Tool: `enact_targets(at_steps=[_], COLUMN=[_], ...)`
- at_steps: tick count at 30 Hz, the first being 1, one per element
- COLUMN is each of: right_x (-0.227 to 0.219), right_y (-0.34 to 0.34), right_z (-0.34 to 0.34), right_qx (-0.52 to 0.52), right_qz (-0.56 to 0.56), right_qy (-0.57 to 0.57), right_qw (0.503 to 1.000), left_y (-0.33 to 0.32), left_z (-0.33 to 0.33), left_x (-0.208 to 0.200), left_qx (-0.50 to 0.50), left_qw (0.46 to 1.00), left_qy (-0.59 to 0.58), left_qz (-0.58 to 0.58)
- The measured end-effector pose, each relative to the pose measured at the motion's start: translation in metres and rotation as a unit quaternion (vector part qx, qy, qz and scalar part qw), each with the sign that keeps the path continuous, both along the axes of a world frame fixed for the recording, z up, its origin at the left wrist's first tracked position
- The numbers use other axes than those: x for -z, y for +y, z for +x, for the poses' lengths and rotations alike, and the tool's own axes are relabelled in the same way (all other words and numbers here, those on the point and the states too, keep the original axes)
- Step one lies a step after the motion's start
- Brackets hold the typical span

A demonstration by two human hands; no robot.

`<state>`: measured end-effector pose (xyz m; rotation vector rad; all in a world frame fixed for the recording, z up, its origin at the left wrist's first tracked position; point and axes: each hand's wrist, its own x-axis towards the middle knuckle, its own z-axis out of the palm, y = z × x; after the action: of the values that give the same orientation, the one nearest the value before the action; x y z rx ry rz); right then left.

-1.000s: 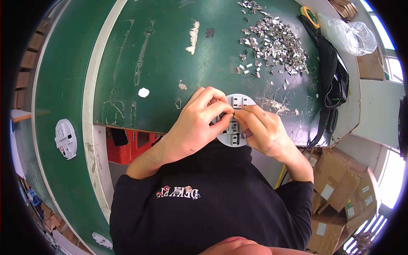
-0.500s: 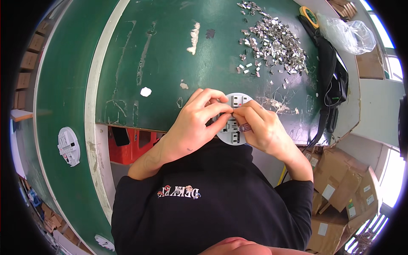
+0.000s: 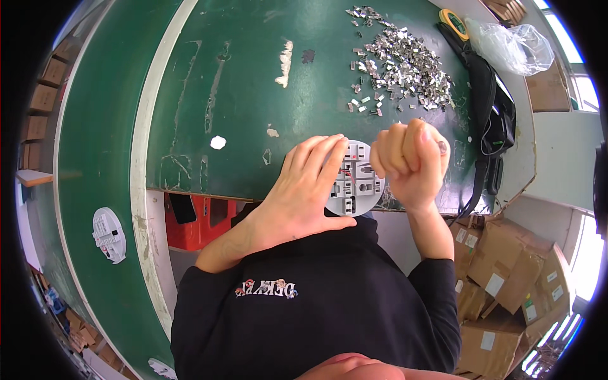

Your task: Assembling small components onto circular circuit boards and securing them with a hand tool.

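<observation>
A round grey plastic base [image 3: 372, 203] with molded slots, small black parts and red wires lies at the near edge of the green table. My left hand [image 3: 303, 183] grips its left side, with the fingers reaching to the upper edge and the thumb stretched along the lower edge. My right hand [image 3: 408, 161] is a fist over the right rim of the base. Out of this fist shows the rounded end of a tool with a translucent purplish handle [image 3: 442, 148]; the rest of the tool is hidden by the fingers.
A heap of small shiny metal clips [image 3: 415, 69] spreads over the far right of the table. Beside it lie a black bag [image 3: 491, 107], a yellow tape measure [image 3: 453, 24] and a clear plastic bag [image 3: 510, 47]. Another round base [image 3: 109, 234] rests on the left table. Cardboard boxes [image 3: 500, 266] stand at right.
Both hands were pinching together over the middle of the base. My right hand has lifted off to the right with the tool, closing into a fist; my left hand has spread along the base's edge.
</observation>
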<state>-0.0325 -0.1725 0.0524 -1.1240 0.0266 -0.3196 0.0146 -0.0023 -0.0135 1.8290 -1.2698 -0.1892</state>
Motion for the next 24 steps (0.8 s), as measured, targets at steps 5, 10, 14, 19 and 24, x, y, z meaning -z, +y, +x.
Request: enact_targets(at_steps=[5, 10, 14, 19, 24], right_x=[0.011, 0.016, 0.018, 0.021, -0.009], right_y=[0.009, 0.014, 0.021, 0.026, -0.013], right_z=[0.001, 0.001, -0.001, -0.001, 0.0], right_qx=[-0.004, -0.023, 0.031, 0.068, 0.102], right_qz=[-0.054, -0.035, -0.073, -0.123, -0.103], right_qy=[-0.019, -0.012, 0.006, 0.023, -0.042], right_qw=[0.998, 0.999, 0.997, 0.99, 0.989], left_y=[0.0, 0.001, 0.001, -0.003, 0.0], left_z=[-0.002, -0.001, 0.0, 0.001, -0.001], left_x=[0.005, 0.007, 0.008, 0.008, 0.014], left_qx=[-0.013, -0.009, -0.008, -0.005, -0.02], left_qw=[0.999, 0.999, 1.0, 1.0, 0.999], left_qy=[-0.03, -0.032, -0.022, -0.014, 0.012], left_qz=[0.015, 0.016, 0.013, 0.003, -0.041])
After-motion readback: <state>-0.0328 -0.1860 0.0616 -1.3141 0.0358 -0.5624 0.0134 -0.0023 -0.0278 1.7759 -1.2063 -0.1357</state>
